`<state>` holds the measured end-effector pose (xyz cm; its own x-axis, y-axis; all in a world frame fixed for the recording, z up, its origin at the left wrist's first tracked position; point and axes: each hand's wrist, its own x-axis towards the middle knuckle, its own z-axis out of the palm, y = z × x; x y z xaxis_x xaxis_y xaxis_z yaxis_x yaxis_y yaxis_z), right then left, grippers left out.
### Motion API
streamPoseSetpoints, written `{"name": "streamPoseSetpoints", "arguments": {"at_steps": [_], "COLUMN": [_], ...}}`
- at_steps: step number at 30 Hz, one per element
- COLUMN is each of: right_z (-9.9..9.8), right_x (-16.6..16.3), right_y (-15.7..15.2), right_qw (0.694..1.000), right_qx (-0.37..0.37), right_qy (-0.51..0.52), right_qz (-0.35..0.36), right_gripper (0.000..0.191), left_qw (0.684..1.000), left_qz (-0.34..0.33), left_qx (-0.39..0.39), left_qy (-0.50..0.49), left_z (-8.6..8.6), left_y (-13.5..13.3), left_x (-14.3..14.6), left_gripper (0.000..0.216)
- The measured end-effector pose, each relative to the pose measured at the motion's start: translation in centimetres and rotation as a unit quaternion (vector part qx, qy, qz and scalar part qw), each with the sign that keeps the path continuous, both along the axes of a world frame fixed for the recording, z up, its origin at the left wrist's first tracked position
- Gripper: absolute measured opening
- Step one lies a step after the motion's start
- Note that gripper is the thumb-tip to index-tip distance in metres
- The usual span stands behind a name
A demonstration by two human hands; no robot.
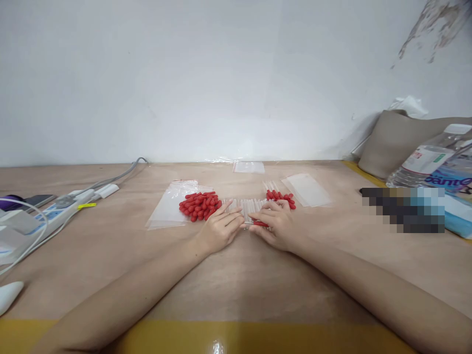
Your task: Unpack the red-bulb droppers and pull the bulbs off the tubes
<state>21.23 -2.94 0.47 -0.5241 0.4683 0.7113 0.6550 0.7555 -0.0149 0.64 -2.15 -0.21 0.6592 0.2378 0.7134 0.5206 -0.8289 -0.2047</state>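
Observation:
My left hand (220, 227) and my right hand (277, 223) meet at the middle of the wooden table (236, 275). Between their fingertips they pinch a thin clear tube with a red cap (260, 223). Just behind the hands lies a row of clear tubes (245, 204). A pile of loose red caps (199, 205) sits to the left of the tubes, partly on a clear plastic bag (167, 209). A smaller group of red-capped tubes (280, 196) lies right behind my right hand.
More clear bags lie at the back (249, 167) and back right (307, 190). A power strip with cables (55, 211) lies at the left. A water bottle (427, 160) and a beige bag (398, 140) stand at the right, against the white wall.

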Motion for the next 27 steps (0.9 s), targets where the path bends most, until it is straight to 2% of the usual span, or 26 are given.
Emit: {"name": "streamPoseSetpoints", "arguments": {"at_steps": [2,4,12,17,19,21,23,27], "right_z": [0.0,-0.2,-1.2,-1.3,-1.3,-1.2,-1.0,-0.8], "right_x": [-0.2,-0.1,0.9,1.7,2.7,3.8,4.7,5.3], "right_y": [-0.2,-0.1,1.0,1.8,2.4,2.9,3.5,4.6], "right_qw": [0.999,0.999,0.997,0.991,0.989,0.990,0.988,0.978], "right_qx": [-0.033,-0.034,0.063,0.098,0.099,0.076,0.022,-0.101], "right_qy": [0.006,0.008,0.003,-0.016,0.006,0.072,0.145,0.180], "right_qz": [-0.003,0.015,0.045,0.092,0.112,0.092,0.037,-0.033], "right_gripper": [0.023,0.023,0.015,0.016,0.019,0.022,0.024,0.031], "left_qw": [1.000,1.000,0.999,0.999,1.000,0.999,0.993,0.982], "left_qz": [0.000,-0.001,0.003,-0.001,0.005,0.035,0.078,0.143], "left_qx": [0.006,0.001,-0.025,-0.026,-0.026,-0.029,-0.040,-0.085], "left_qy": [0.007,0.021,0.043,0.035,0.015,-0.029,-0.074,-0.093], "left_z": [0.1,0.2,0.3,0.1,0.1,0.1,0.2,0.4], "left_y": [0.0,-0.1,-0.3,-0.2,0.1,0.7,1.3,2.0], "left_x": [0.0,0.1,-0.1,-0.2,-0.9,-2.0,-2.9,-3.1], "left_gripper": [0.012,0.013,0.014,0.012,0.013,0.014,0.016,0.023]}}
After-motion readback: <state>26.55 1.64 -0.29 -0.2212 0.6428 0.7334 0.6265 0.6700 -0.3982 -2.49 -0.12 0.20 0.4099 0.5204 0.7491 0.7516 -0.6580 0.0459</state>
